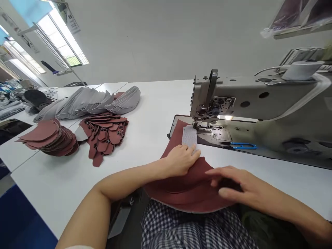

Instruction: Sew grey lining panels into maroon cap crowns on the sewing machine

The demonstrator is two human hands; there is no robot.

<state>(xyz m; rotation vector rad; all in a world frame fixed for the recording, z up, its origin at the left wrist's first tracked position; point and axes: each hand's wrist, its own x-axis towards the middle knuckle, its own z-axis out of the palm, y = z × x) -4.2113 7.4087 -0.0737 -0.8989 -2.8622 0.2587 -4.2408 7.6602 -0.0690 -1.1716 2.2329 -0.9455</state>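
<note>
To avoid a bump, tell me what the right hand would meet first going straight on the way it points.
The right hand would probably meet the red fabric first, lying just ahead of it; whether they already touch is unclear.

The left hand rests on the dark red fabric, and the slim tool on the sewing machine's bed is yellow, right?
Not quite: the head view shows that the slim tool on the sewing machine's bed is blue. The left hand does rest on the dark red fabric.
</note>
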